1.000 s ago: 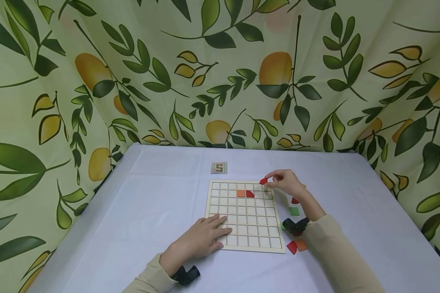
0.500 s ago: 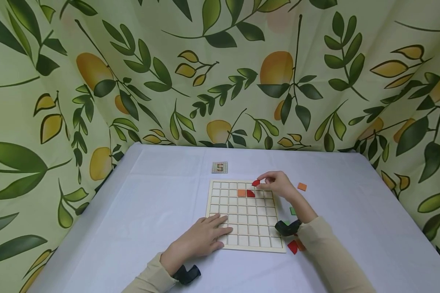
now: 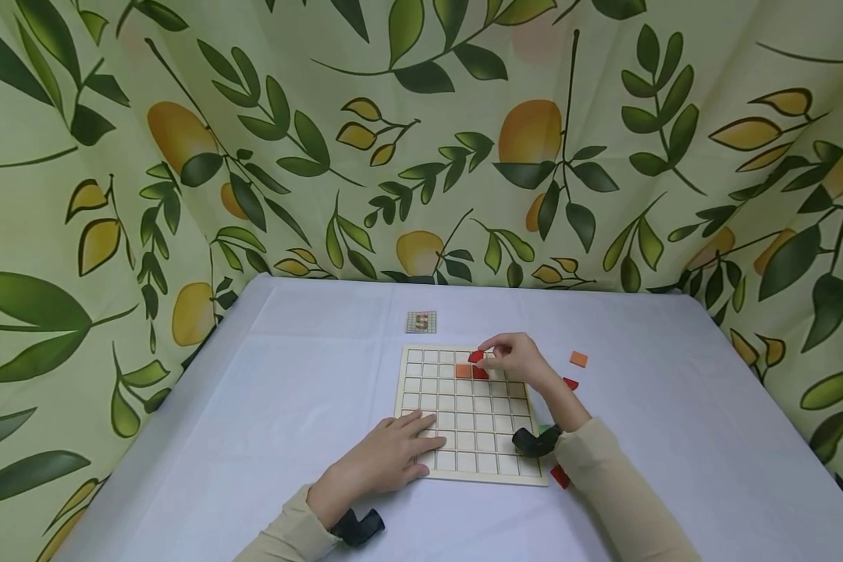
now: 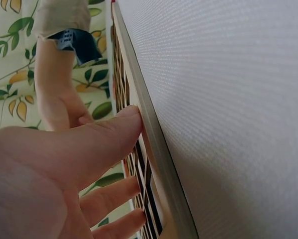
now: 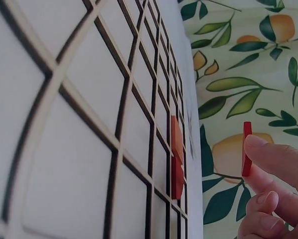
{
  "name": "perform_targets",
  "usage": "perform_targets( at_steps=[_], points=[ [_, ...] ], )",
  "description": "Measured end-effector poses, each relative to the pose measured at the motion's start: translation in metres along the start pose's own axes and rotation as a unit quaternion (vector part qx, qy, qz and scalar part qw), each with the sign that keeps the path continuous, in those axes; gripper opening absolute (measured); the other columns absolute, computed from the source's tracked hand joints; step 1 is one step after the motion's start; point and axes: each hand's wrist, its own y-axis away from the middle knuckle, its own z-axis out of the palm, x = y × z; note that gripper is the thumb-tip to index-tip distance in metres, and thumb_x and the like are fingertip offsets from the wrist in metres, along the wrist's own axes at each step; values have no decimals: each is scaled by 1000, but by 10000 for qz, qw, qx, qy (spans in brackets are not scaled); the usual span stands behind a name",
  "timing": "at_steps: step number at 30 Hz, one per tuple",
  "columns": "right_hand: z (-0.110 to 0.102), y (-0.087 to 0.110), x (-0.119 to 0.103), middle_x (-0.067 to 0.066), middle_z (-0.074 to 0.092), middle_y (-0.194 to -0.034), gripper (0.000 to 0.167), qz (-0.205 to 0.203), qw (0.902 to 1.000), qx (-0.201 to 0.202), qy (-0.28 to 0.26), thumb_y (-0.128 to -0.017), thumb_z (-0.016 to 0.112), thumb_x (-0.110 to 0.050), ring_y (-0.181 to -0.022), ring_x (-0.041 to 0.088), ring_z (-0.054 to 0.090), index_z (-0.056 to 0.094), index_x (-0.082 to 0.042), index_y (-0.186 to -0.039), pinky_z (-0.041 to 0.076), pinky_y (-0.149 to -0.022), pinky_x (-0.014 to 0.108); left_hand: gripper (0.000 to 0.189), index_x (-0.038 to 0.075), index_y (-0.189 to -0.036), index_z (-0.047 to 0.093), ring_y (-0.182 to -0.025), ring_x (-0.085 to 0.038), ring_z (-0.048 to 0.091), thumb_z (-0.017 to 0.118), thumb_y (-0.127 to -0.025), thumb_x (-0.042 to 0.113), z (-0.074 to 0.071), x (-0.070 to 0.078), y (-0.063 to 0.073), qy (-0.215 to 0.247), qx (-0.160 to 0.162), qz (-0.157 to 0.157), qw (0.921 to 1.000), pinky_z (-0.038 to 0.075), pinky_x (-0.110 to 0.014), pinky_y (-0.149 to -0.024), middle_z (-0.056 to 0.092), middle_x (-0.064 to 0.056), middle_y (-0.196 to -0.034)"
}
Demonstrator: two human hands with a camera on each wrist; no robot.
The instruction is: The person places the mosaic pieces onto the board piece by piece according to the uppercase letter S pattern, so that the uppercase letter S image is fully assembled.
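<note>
A red quarter-round tile (image 5: 246, 149) is pinched between the thumb and finger of my right hand (image 3: 518, 359), held up off the board in the right wrist view. In the head view it overlaps the far rows of the wooden grid board (image 3: 457, 421). Two tiles lie in the board's second row: an orange square tile (image 3: 463, 371) and, beside it, another red tile (image 3: 481, 375). My left hand (image 3: 386, 453) rests with spread fingers on the board's near left corner. Its thumb (image 4: 124, 127) presses along the board's edge.
Beyond the board lies a small patterned card (image 3: 421, 321). Right of the board are an orange tile (image 3: 579, 359) and red tiles (image 3: 560, 476), with a green tile (image 3: 546, 429) partly hidden by the right wrist strap. A leaf-print curtain (image 3: 365, 172) surrounds the white table (image 3: 288, 375).
My right hand has carried the red tile leftward over the board's far rows, from the far right corner to above the placed tiles. The left hand has stayed put.
</note>
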Motion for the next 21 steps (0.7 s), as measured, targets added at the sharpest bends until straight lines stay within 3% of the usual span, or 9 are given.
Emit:
perform_targets(
  at_steps=[21],
  points=[
    [33, -7, -2, -3, 39, -57, 25, -49, 9998, -165, 49, -83, 81, -7, -55, 13, 34, 74, 8, -103, 29, -52, 23, 46, 29, -144, 58, -147, -25, 40, 62, -99, 38, 3, -2, -1, -73, 32, 63, 9999, 43, -46, -111, 46, -2, -157]
  ],
)
